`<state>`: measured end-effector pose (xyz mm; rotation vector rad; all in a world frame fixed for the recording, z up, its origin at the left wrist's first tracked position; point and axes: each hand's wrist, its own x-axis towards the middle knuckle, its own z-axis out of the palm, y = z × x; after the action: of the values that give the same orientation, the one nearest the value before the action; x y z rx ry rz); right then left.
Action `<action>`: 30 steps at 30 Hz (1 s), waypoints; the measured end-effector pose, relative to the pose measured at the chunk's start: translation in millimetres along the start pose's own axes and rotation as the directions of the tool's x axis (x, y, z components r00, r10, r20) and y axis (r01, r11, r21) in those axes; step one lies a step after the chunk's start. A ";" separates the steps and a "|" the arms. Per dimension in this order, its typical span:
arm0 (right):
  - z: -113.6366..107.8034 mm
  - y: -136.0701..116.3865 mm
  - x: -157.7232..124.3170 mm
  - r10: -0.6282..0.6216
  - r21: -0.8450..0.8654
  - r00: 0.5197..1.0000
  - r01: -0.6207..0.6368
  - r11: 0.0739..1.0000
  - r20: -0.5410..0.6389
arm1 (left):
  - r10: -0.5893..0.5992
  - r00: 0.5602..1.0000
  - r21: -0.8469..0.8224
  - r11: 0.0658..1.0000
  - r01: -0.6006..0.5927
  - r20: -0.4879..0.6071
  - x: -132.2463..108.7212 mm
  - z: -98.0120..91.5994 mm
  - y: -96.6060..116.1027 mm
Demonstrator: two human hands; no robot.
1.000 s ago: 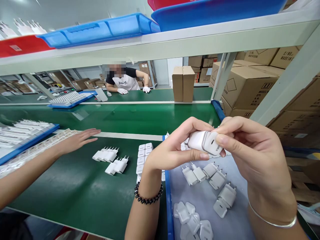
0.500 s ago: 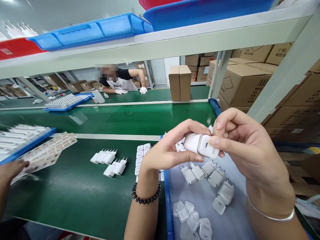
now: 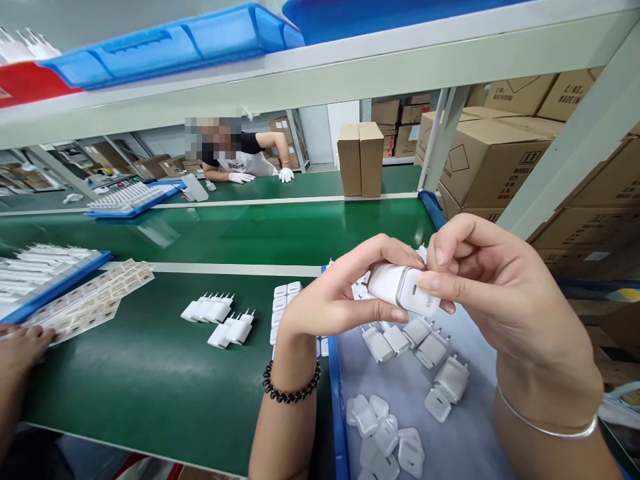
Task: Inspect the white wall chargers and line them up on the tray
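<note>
A white charger plug (image 3: 404, 289) with a grey band is held up over a blue-rimmed tray (image 3: 338, 413). My left hand (image 3: 340, 293) pinches its left end between thumb and fingers. My right hand (image 3: 495, 287) grips its right end, with one fingertip laid across the face near the port. Loose white charger plugs (image 3: 417, 340) lie on the tray's grey liner below my hands, and a few more (image 3: 385, 440) lie nearer the front. My left wrist wears a black bead bracelet, my right a thin bangle.
On the green belt (image 3: 150, 373) lie two small groups of chargers (image 3: 220, 319), a sheet of white caps (image 3: 281, 308) and a label sheet (image 3: 85, 303) under a co-worker's hand (image 3: 20, 347). Another person sits across the belt. Cardboard boxes (image 3: 360, 160) stand behind.
The co-worker's arm at the left has drawn back from the belt's middle to the label sheet's near end. My hands with the charger have stayed nearly still.
</note>
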<state>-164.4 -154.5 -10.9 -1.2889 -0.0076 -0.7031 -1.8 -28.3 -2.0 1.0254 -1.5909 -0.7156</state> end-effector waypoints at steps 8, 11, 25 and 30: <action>-1.0 -0.2 2.5 0.049 0.021 0.999 -0.049 0.999 0.013 | -0.010 1.000 -0.015 1.000 0.010 0.017 -0.6 -0.4 0.2; -0.2 -0.7 3.5 0.072 0.054 0.997 -0.073 0.996 0.026 | -0.003 1.000 -0.009 1.000 0.004 0.029 -1.2 -1.6 1.2; 7.7 -0.4 -0.8 0.016 0.001 0.999 -0.016 1.000 -0.038 | -0.018 0.999 -0.007 1.000 0.018 0.026 -1.7 -2.8 3.1; 8.4 3.6 -3.0 -0.001 -0.005 0.999 0.001 1.000 -0.052 | 0.008 1.000 -0.008 1.000 -0.008 0.028 -1.3 -4.5 2.2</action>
<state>-161.9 -145.3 -12.6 -1.2756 0.0355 -0.7376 2.0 -25.9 0.4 1.0066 -1.6136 -0.7335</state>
